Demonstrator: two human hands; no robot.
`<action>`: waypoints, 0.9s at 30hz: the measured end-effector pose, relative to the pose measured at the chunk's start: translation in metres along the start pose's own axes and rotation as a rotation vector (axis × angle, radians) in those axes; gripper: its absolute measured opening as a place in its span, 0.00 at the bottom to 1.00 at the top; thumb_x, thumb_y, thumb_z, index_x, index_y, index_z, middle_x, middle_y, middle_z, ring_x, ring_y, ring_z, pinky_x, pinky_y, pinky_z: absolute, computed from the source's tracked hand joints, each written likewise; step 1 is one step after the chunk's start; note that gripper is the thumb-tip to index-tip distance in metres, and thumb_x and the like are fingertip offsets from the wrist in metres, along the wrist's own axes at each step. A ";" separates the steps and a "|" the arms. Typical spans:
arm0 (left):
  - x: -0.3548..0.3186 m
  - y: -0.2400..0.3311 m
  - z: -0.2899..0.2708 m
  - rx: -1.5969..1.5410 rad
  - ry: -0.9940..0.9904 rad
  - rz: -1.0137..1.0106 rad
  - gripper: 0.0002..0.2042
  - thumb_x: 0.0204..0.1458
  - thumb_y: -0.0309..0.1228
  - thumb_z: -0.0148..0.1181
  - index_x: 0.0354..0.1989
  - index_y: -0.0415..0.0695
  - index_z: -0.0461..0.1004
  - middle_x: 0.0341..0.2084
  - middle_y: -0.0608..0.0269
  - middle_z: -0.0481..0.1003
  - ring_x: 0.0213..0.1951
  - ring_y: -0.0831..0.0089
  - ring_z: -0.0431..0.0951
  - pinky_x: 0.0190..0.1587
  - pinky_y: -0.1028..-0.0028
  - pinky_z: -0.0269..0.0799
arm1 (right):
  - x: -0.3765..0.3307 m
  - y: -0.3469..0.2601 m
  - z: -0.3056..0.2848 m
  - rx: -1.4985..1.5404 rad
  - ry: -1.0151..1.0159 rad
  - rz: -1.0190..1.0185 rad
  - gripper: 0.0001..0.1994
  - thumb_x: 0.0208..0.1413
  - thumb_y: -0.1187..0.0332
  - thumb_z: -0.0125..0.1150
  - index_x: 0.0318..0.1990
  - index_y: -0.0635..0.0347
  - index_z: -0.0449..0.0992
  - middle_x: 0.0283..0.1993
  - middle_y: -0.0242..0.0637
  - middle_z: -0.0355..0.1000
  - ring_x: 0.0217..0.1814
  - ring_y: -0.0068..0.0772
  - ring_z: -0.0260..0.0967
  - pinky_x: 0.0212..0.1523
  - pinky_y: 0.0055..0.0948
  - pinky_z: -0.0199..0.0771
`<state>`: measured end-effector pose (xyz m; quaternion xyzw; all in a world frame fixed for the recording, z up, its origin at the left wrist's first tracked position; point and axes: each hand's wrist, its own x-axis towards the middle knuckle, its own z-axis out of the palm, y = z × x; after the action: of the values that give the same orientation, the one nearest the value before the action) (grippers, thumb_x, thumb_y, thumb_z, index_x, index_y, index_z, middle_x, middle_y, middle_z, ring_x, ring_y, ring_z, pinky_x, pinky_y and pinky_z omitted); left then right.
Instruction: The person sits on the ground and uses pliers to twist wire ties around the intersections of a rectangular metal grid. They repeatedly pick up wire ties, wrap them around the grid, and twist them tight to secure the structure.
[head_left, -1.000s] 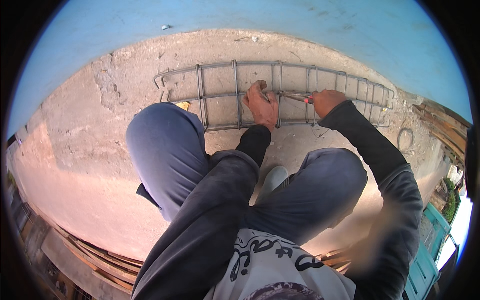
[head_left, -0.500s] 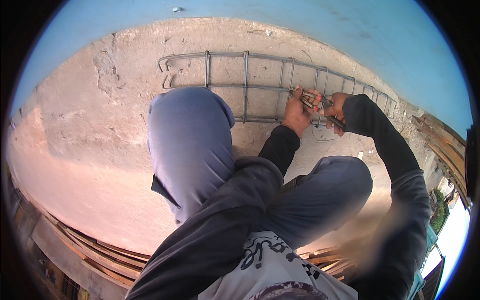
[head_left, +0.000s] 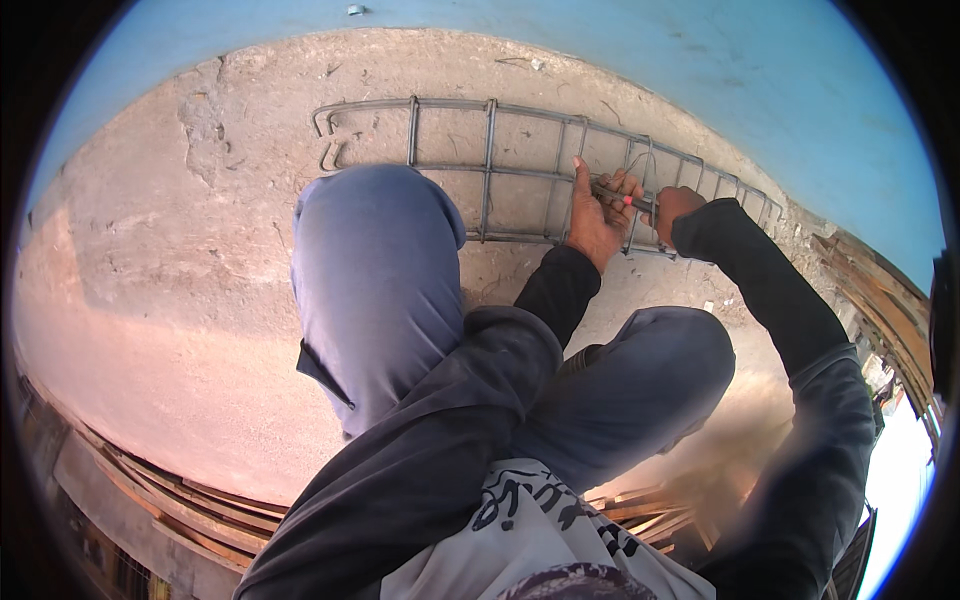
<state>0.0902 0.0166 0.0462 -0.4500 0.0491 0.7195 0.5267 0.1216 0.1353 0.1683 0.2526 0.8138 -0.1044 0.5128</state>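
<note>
Rebar cage, a long ladder of steel bars and square ties, lies flat on the bare concrete floor in front of a crouching person, just beyond the knees. Its long axis runs left to right across the view, bowed by the lens, with hooked bar ends at its left end. Both hands meet on the cage's right half, well away from those hooks. The left hand is curled round a bar at a crossing, thumb raised, fingers closed on the steel. The right hand, touching the cage just to the right of it, is closed round a thin tool with a red grip whose tip points left toward the same crossing. A loop of thin tie wire stands up from the cage between the two hands.
</note>
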 end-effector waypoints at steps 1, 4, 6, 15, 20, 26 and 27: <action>-0.003 -0.004 -0.005 0.004 -0.064 0.003 0.21 0.62 0.50 0.52 0.39 0.41 0.66 0.36 0.56 0.74 0.38 0.62 0.78 0.42 0.65 0.80 | 0.001 0.000 -0.005 0.152 -0.124 0.054 0.14 0.62 0.57 0.57 0.38 0.61 0.73 0.21 0.38 0.67 0.21 0.37 0.69 0.22 0.38 0.67; 0.000 -0.015 0.001 -0.011 -0.057 -0.027 0.19 0.61 0.49 0.57 0.36 0.44 0.66 0.32 0.61 0.73 0.32 0.66 0.76 0.38 0.68 0.79 | 0.010 0.028 0.026 1.198 -0.652 0.336 0.19 0.62 0.51 0.58 0.37 0.60 0.74 0.27 0.40 0.74 0.27 0.36 0.75 0.26 0.40 0.72; 0.009 -0.017 0.003 0.028 0.019 -0.026 0.16 0.61 0.45 0.57 0.33 0.46 0.66 0.27 0.65 0.71 0.28 0.69 0.74 0.35 0.68 0.78 | 0.001 0.024 0.023 1.145 -0.547 0.317 0.21 0.61 0.49 0.58 0.39 0.63 0.74 0.27 0.40 0.73 0.27 0.36 0.74 0.27 0.38 0.74; 0.055 -0.014 -0.021 0.228 -0.027 0.210 0.17 0.63 0.47 0.53 0.29 0.47 0.66 0.19 0.70 0.67 0.21 0.74 0.70 0.32 0.70 0.73 | -0.033 -0.037 0.038 -0.573 0.612 0.002 0.21 0.53 0.59 0.64 0.48 0.65 0.71 0.38 0.41 0.74 0.42 0.48 0.76 0.46 0.44 0.75; -0.004 -0.002 0.025 0.288 0.211 -0.075 0.24 0.61 0.56 0.51 0.33 0.44 0.70 0.24 0.64 0.76 0.28 0.71 0.77 0.36 0.72 0.71 | -0.018 -0.004 0.010 -0.177 0.300 0.008 0.14 0.59 0.56 0.59 0.35 0.60 0.74 0.31 0.44 0.76 0.31 0.37 0.77 0.32 0.39 0.76; -0.025 -0.006 0.018 0.192 0.011 -0.148 0.20 0.62 0.52 0.53 0.36 0.44 0.71 0.29 0.60 0.77 0.32 0.65 0.79 0.41 0.64 0.75 | -0.010 0.029 0.013 1.085 -0.615 0.346 0.25 0.63 0.47 0.54 0.35 0.65 0.75 0.24 0.36 0.71 0.20 0.31 0.70 0.22 0.33 0.74; -0.015 -0.009 0.012 0.167 -0.011 -0.121 0.20 0.62 0.51 0.53 0.36 0.44 0.70 0.28 0.60 0.76 0.31 0.65 0.78 0.41 0.63 0.76 | -0.014 0.028 0.014 1.131 -0.624 0.316 0.25 0.64 0.47 0.54 0.35 0.65 0.75 0.23 0.36 0.71 0.20 0.31 0.70 0.22 0.33 0.74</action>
<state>0.0906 0.0168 0.0674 -0.4027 0.0786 0.6822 0.6052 0.1515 0.1489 0.1766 0.5569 0.4000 -0.5074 0.5219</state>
